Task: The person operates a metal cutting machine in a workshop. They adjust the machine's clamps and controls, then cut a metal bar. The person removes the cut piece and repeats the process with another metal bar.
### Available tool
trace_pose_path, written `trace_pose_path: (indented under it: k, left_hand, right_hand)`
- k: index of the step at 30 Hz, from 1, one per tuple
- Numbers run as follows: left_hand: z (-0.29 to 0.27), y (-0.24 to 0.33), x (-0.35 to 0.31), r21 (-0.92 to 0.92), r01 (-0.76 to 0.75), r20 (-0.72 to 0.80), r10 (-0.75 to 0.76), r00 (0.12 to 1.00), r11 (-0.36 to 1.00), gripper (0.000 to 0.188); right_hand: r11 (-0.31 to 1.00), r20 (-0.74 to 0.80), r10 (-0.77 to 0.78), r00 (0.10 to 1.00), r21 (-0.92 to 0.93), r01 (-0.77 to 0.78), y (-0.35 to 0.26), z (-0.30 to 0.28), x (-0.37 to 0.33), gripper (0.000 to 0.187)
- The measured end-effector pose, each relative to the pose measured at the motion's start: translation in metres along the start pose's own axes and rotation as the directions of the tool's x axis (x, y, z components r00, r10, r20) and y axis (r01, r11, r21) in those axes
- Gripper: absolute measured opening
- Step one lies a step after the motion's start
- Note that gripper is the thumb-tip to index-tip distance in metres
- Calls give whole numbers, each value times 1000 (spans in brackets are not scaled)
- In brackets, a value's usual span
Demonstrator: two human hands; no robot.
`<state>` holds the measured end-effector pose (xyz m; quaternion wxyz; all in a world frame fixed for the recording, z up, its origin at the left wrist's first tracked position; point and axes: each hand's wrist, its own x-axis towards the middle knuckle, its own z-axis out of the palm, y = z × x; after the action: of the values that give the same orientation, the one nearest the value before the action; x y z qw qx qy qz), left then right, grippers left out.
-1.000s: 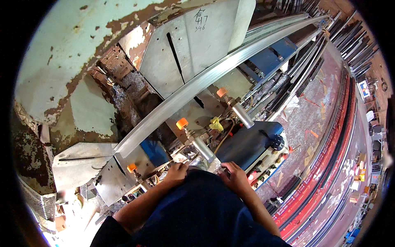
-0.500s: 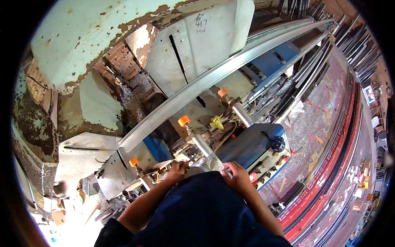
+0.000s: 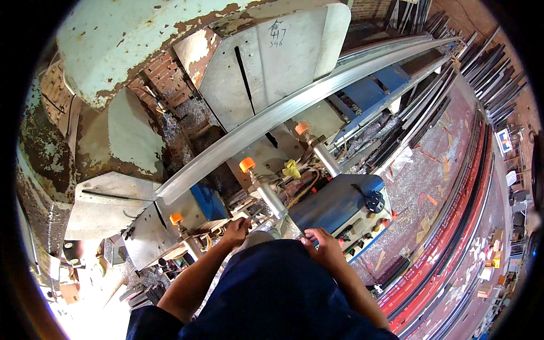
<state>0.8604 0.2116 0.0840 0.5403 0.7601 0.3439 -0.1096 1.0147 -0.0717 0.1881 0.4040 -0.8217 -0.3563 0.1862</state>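
A long silvery metal profile [image 3: 272, 116] lies slantwise across the saw machine, from its left plate to the far right. Orange-tipped clamp cylinders [image 3: 266, 192] point at it from the near side. My left hand [image 3: 237, 231] is curled low in front of my body, near the leftmost clamp [image 3: 186, 235]. My right hand [image 3: 322, 245], fingers bent, is beside the near corner of the blue-topped control box [image 3: 337, 198]. Whatever either hand's fingers close on is hidden or too small to make out. Both hands are apart from the profile.
Pale, peeling machine housings [image 3: 141, 51] rise at the left and back. A large slotted guard plate [image 3: 277, 62] stands behind the profile. Dark bars [image 3: 422, 122] lie at the right, beside a floor strewn with shavings [image 3: 433, 164]. Long red profiles [image 3: 447, 249] lie farther right.
The view has shifted slightly, so the machine sits a little farther left. My hands stay low before my body, a little nearer the clamps' bases; the metal profile keeps its place on the machine.
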Motion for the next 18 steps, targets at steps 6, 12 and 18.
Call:
trace_pose_path:
  k: [6,12,18]
  left_hand:
    - [-6,12,-7,15,49,75,-50,996,999,53]
    - [-8,11,-7,26,42,76,-44,996,999,54]
    - [-8,19,-11,20,120,61,-121,991,993,51]
  right_hand:
    - [1000,-4,-4,1000,-17,4,-5,-5,7,26]
    - [999,20,23,1000,36,-24,-4,3,14,26]
    - [1000,24,8,1000,26,-8,-2,7,22,27]
